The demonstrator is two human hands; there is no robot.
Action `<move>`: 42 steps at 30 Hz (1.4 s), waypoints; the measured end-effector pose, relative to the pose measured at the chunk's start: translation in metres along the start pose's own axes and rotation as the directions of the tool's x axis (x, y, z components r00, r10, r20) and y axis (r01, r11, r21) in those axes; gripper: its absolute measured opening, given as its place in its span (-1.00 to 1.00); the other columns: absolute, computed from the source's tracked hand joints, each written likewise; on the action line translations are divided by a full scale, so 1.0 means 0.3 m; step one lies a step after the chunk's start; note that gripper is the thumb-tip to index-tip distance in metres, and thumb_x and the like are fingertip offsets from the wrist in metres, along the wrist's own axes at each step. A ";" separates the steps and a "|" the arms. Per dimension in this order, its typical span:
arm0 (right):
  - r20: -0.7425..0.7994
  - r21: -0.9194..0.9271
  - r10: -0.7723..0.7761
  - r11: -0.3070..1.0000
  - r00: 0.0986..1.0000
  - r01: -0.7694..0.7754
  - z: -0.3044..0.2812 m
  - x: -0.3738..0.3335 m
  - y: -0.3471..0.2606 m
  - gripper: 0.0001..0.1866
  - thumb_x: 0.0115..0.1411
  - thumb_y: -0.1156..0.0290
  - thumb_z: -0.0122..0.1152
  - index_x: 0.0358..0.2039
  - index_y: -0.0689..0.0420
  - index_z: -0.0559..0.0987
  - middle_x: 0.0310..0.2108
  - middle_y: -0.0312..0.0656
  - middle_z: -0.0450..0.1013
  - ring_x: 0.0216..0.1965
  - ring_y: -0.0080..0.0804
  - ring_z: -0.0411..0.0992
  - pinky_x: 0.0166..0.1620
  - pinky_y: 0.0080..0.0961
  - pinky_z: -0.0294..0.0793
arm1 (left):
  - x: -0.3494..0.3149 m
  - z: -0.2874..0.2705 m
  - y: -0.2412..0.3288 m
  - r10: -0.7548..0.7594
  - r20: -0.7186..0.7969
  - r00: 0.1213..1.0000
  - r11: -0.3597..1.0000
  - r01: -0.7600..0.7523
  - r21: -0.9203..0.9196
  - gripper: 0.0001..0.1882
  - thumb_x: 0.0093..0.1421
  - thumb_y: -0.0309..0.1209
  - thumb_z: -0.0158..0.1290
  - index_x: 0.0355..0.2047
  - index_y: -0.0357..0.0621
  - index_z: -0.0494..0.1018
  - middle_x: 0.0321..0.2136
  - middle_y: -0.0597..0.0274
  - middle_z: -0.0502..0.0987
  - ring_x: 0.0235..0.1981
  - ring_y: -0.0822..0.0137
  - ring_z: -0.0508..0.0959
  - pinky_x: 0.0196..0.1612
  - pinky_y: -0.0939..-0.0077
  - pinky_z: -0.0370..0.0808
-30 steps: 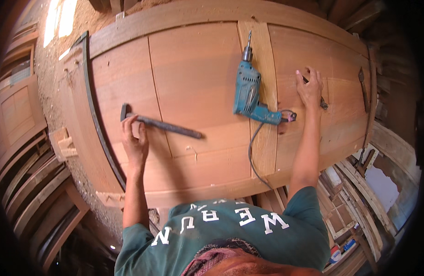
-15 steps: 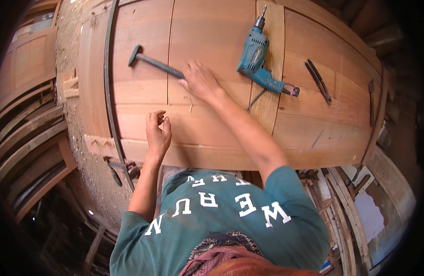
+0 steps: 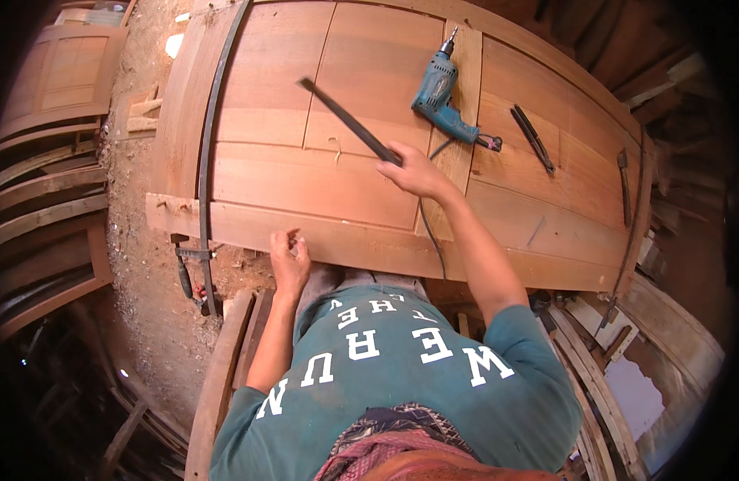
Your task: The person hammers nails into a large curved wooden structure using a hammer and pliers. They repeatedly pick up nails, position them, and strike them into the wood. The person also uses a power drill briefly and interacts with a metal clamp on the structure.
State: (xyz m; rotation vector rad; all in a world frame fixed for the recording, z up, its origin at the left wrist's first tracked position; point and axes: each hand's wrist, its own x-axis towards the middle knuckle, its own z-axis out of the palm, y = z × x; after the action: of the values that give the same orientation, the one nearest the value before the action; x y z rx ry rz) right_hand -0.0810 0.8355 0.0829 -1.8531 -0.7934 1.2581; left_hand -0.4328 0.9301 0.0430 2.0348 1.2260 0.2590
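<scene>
My right hand (image 3: 417,171) is closed round the handle end of a hammer (image 3: 349,122), raised over the wooden panelled door (image 3: 369,196). The hammer's dark head points to the far left and is seen nearly edge-on. By the door's near edge, my left hand (image 3: 289,263) has its fingers curled in towards the thumb; whatever they may hold is hidden. A thin curled wood shaving (image 3: 336,151) lies on the door between the hands. Beyond my right hand a blue power drill (image 3: 440,92) rests on its side, its cord (image 3: 432,240) running down past my wrist.
Pincers (image 3: 533,139) and a chisel-like tool (image 3: 623,186) lie on the door's right part. A long bar clamp (image 3: 212,136) crosses its left end, with its screw handle (image 3: 185,276) below the edge. Stacked frames (image 3: 53,196) stand at left; timber lengths (image 3: 582,377) lie at lower right.
My right hand has lifted the hammer off the door and drawn it nearer and to the right. My left hand has moved back to the door's near edge. The view has shifted slightly.
</scene>
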 end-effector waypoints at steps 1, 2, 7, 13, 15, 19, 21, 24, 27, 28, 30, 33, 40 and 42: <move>0.076 0.082 0.109 0.990 0.991 -0.115 -0.014 -0.110 -0.010 -0.66 0.34 0.21 0.32 -0.09 0.22 0.54 -0.38 -0.03 0.49 -0.31 -0.18 0.51 -0.21 -0.28 0.54 | -0.016 -0.008 -0.046 0.032 -0.067 0.997 0.997 -0.027 0.067 -0.70 0.28 -0.49 0.20 -0.02 -0.32 0.49 -0.14 -0.07 0.46 -0.16 0.07 0.53 -0.06 0.25 0.53; -0.025 0.180 0.079 0.981 0.997 -0.073 0.009 -0.208 0.004 -0.67 0.36 0.22 0.31 -0.07 0.23 0.54 -0.39 -0.02 0.49 -0.34 -0.18 0.50 -0.22 -0.27 0.54 | -0.023 -0.011 -0.094 0.071 -0.130 0.989 0.990 -0.053 0.133 -0.65 0.26 -0.46 0.23 0.01 -0.34 0.46 -0.12 -0.09 0.44 -0.14 0.06 0.52 -0.04 0.25 0.52; -0.431 -0.184 -0.075 0.983 0.899 -0.006 0.142 -0.518 0.079 -0.69 0.41 0.28 0.26 -0.01 0.24 0.55 -0.37 0.09 0.53 -0.34 -0.04 0.55 -0.19 -0.19 0.55 | -0.035 0.010 -0.382 -0.617 -0.271 0.738 0.770 0.497 -0.399 -0.03 0.14 -0.21 0.48 0.31 -0.40 0.09 0.11 -0.17 0.33 0.01 0.06 0.48 0.12 0.15 0.48; -0.394 -0.236 -0.014 0.968 0.919 -0.086 0.447 -0.730 0.244 -0.64 0.44 0.34 0.17 0.18 0.12 0.47 -0.21 0.21 0.59 -0.16 0.30 0.58 -0.12 0.04 0.55 | -0.002 0.057 -0.319 -0.560 0.414 0.718 0.313 0.646 -0.696 -0.22 0.25 -0.17 0.40 0.30 -0.25 0.26 0.20 -0.04 0.46 0.22 0.13 0.51 0.22 0.03 0.53; -0.405 -0.349 -0.126 0.937 0.906 -0.026 0.508 -0.718 0.265 -0.49 0.45 0.37 0.15 0.38 0.00 0.38 -0.17 0.21 0.59 -0.15 0.34 0.57 -0.12 0.09 0.55 | 0.006 0.071 -0.315 -0.492 0.453 0.743 0.317 0.638 -0.702 -0.37 0.30 -0.21 0.35 0.24 -0.21 0.35 0.12 0.08 0.54 0.13 0.18 0.57 0.17 0.05 0.57; -0.427 -0.503 -0.180 0.862 0.886 -0.067 0.574 -0.696 0.260 -0.39 0.44 0.42 0.15 0.48 -0.09 0.32 -0.21 0.18 0.58 -0.23 0.31 0.57 -0.19 0.12 0.55 | 0.033 0.086 -0.328 -0.538 0.444 0.716 0.378 0.676 -0.633 -0.57 0.34 -0.24 0.32 0.10 -0.14 0.47 -0.03 0.21 0.61 -0.06 0.25 0.64 0.04 0.17 0.63; -0.402 -0.547 -0.098 0.823 0.911 -0.153 0.585 -0.680 0.258 -0.38 0.44 0.41 0.16 0.48 -0.11 0.32 -0.26 0.16 0.57 -0.28 0.31 0.56 -0.23 0.14 0.55 | 0.042 0.102 -0.377 -0.545 0.450 0.708 0.412 0.693 -0.591 -0.60 0.33 -0.22 0.33 0.06 -0.11 0.50 -0.11 0.26 0.62 -0.14 0.29 0.64 -0.04 0.22 0.63; -0.432 -0.547 -0.186 0.832 0.882 -0.093 0.589 -0.693 0.229 -0.37 0.44 0.39 0.16 0.49 -0.12 0.31 -0.32 0.14 0.54 -0.32 0.30 0.55 -0.26 0.15 0.54 | 0.052 0.110 -0.410 -0.550 0.445 0.707 0.439 0.698 -0.566 -0.61 0.31 -0.20 0.35 0.02 -0.09 0.54 -0.22 0.33 0.62 -0.21 0.37 0.61 -0.16 0.29 0.59; -0.435 -0.589 -0.144 0.792 0.889 -0.161 0.609 -0.696 0.231 -0.35 0.43 0.38 0.17 0.50 -0.13 0.30 -0.32 0.13 0.55 -0.33 0.28 0.56 -0.27 0.13 0.55 | 0.033 0.100 -0.337 -0.565 0.388 0.728 0.437 0.663 -0.608 -0.59 0.28 -0.17 0.36 0.01 -0.13 0.56 -0.28 0.32 0.61 -0.25 0.41 0.58 -0.24 0.33 0.53; -0.428 -0.597 -0.149 0.787 0.891 -0.155 0.607 -0.694 0.231 -0.35 0.43 0.38 0.17 0.50 -0.13 0.29 -0.32 0.14 0.55 -0.34 0.27 0.56 -0.27 0.13 0.55 | 0.040 0.113 -0.372 -0.553 0.377 0.743 0.438 0.644 -0.627 -0.58 0.28 -0.17 0.37 0.01 -0.15 0.57 -0.29 0.31 0.60 -0.26 0.41 0.57 -0.26 0.34 0.51; -0.419 -0.608 -0.153 0.780 0.895 -0.152 0.602 -0.685 0.238 -0.35 0.43 0.37 0.16 0.51 -0.14 0.29 -0.32 0.14 0.55 -0.35 0.27 0.56 -0.27 0.14 0.55 | 0.043 0.123 -0.392 -0.535 0.336 0.775 0.483 0.607 -0.631 -0.55 0.28 -0.16 0.37 0.02 -0.18 0.57 -0.30 0.29 0.60 -0.27 0.40 0.56 -0.26 0.34 0.49; -0.502 -0.547 -0.287 0.836 0.816 -0.042 0.607 -0.689 0.224 -0.36 0.44 0.36 0.15 0.50 -0.13 0.29 -0.31 0.16 0.54 -0.35 0.29 0.56 -0.26 0.17 0.56 | 0.033 0.104 -0.345 -0.545 0.298 0.784 0.538 0.599 -0.593 -0.53 0.28 -0.17 0.36 0.05 -0.22 0.56 -0.28 0.26 0.61 -0.26 0.37 0.56 -0.20 0.32 0.50; -0.427 -0.596 -0.241 0.800 0.872 -0.071 0.590 -0.690 0.235 -0.34 0.44 0.35 0.13 0.52 -0.13 0.25 -0.28 0.15 0.54 -0.34 0.30 0.57 -0.26 0.20 0.56 | 0.045 0.129 -0.386 -0.543 0.325 0.774 0.505 0.611 -0.610 -0.67 0.30 -0.19 0.33 -0.12 -0.16 0.60 -0.41 0.36 0.55 -0.44 0.42 0.49 -0.33 0.39 0.41; -0.470 -0.586 -0.339 0.810 0.815 -0.001 0.606 -0.705 0.267 -0.34 0.44 0.33 0.14 0.52 -0.13 0.25 -0.26 0.12 0.54 -0.34 0.30 0.58 -0.27 0.20 0.59 | 0.037 0.110 -0.333 -0.562 0.338 0.755 0.490 0.633 -0.600 -0.74 0.31 -0.20 0.32 -0.20 -0.11 0.59 -0.50 0.44 0.50 -0.55 0.47 0.42 -0.45 0.44 0.33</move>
State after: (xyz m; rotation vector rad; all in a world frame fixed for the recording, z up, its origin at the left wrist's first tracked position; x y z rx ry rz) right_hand -0.3147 0.6636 0.0731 -2.3776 -1.0401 0.2971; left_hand -0.4783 0.9508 -0.0503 0.8737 1.4248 0.2184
